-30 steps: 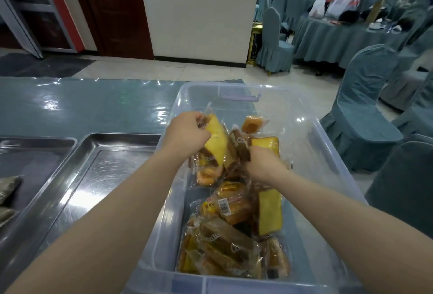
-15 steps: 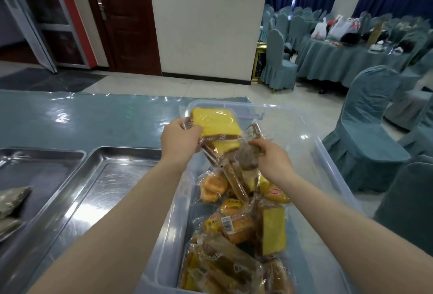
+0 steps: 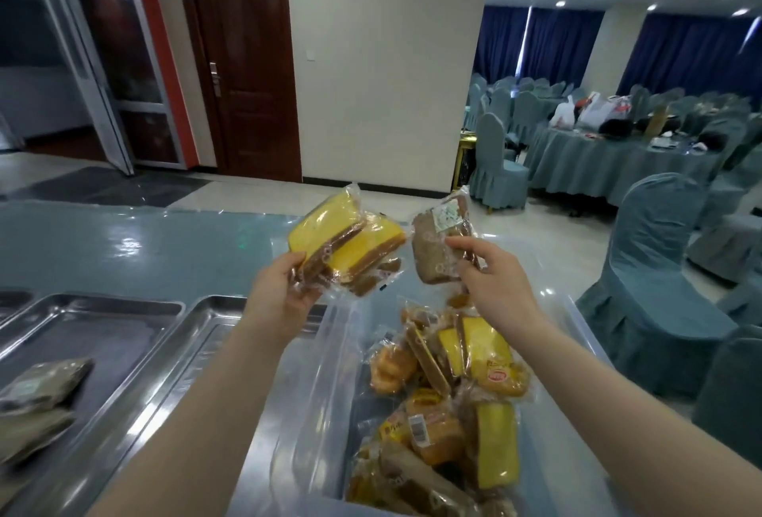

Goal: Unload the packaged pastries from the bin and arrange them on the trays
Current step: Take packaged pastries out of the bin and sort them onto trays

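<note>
Nearest, the clear plastic bin (image 3: pixel 325 351) sits on the table (image 3: pixel 144 244) at the right, with a heap of wrapped pastries (image 3: pixel 449 405) lying in it. To its left, touching or just beside it, stands a steel tray (image 3: pixel 198 335), bare where it shows, and further left a second tray (image 3: pixel 82 335) holding two greyish packets (image 3: pixel 41 397) at its near end. Above the far part of the bin both hands are raised. The left hand (image 3: pixel 280 289) grips a bunch of yellow cake packets (image 3: pixel 346 244) by their near ends, their long axes pointing up and away. The right hand (image 3: pixel 490 277) pinches a brown packet (image 3: pixel 441 244), held upright. The bare tray lies down and to the left of both hands, and the left hand is the nearer to it, so it looks better placed to set down first.
</note>
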Motion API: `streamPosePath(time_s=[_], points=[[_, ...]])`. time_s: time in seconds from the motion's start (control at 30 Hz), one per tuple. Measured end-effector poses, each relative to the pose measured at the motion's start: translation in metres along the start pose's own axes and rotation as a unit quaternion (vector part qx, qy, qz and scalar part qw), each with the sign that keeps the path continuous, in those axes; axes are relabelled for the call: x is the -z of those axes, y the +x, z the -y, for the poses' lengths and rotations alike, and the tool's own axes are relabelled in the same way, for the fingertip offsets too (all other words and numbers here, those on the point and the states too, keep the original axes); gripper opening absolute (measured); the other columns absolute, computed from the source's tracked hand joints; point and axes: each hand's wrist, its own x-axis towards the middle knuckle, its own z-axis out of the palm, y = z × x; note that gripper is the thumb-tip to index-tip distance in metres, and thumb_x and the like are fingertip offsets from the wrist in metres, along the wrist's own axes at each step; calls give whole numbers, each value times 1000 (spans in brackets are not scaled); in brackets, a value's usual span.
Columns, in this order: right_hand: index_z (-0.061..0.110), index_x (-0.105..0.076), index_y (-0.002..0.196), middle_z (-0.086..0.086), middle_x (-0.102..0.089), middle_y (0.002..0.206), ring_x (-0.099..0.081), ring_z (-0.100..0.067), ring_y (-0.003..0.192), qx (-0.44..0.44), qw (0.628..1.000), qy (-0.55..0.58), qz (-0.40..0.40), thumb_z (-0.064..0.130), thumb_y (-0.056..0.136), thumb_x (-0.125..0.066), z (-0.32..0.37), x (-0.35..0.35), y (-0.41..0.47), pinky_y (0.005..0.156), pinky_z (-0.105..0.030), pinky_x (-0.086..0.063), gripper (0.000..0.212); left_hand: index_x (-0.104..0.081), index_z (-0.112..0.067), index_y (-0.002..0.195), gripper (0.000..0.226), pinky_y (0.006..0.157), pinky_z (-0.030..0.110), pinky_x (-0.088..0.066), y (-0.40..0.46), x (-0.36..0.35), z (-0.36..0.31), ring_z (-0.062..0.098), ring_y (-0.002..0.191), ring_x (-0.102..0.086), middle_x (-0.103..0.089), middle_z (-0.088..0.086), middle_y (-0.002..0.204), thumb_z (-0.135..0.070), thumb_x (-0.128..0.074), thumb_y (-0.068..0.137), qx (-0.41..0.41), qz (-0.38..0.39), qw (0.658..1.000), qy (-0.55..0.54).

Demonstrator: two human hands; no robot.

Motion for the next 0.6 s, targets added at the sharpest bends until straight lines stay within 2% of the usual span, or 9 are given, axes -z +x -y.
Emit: streamPosePath(time_s=[0.07, 0.13, 0.2, 0.23, 0.33, 0.43, 0.53, 0.6], points=[[36, -62, 119, 9, -62, 117, -61, -7, 75, 25, 1000, 9, 10, 16, 94, -57, 18, -8, -6, 58, -29, -53, 33, -59, 0, 92, 11, 52, 25, -53, -5, 15, -13, 17, 63, -68, -63, 12, 86, -8, -51, 90, -6, 32, 999, -33], [35, -61, 121, 10, -63, 116, -55, 0, 68, 49, 998, 16, 32, 17, 91, -61, 38, -23, -13, 55, -21, -47, 35, -57, 2, 109, 24, 72, 31, -57, -10, 29, -24, 22, 82, -67, -65, 14, 97, -11, -48, 91, -13, 60, 997, -49], [33, -59, 125, 14, -61, 117, -59, 1, 85, 61, 996, 15, 63, 20, 89, -65, 57, -41, -21, 71, -25, -54, 38, -52, 3, 122, 35, 96, 36, -47, -15, 45, -37, 27, 104, -60, -62, 17, 113, -15, -43, 93, -21, 76, 996, -50], [33, -58, 126, 17, -61, 115, -61, -1, 93, 62, 995, 16, 77, 23, 88, -66, 67, -51, -25, 80, -29, -55, 40, -52, 3, 123, 36, 99, 36, -45, -19, 52, -44, 27, 108, -59, -62, 17, 116, -16, -41, 94, -26, 85, 995, -53], [33, -57, 127, 25, -58, 107, -62, 0, 92, 69, 992, 22, 107, 32, 87, -65, 93, -85, -36, 83, -28, -56, 41, -57, 1, 114, 32, 85, 31, -52, -31, 81, -67, 23, 98, -65, -68, 14, 103, -17, -38, 95, -41, 92, 993, -59], [34, -57, 127, 23, -58, 108, -61, -2, 93, 72, 989, 13, 125, 33, 87, -66, 115, -123, -45, 85, -30, -54, 41, -66, 0, 92, 30, 78, 31, -51, -42, 118, -91, 22, 78, -65, -68, 13, 82, -15, -40, 91, -64, 83, 994, -44], [34, -57, 126, 24, -57, 105, -62, -5, 90, 84, 987, -5, 140, 33, 86, -67, 135, -166, -58, 78, -26, -54, 42, -59, -5, 84, 17, 72, 33, -44, -52, 161, -118, 19, 64, -58, -63, 5, 65, -15, -45, 87, -77, 57, 995, -20], [33, -59, 126, 19, -61, 112, -63, -7, 90, 86, 985, -7, 152, 32, 86, -68, 148, -198, -70, 79, -29, -55, 41, -56, -6, 82, 13, 55, 24, -48, -57, 192, -136, 14, 52, -56, -61, 2, 59, -12, -46, 87, -81, 43, 995, -28]])
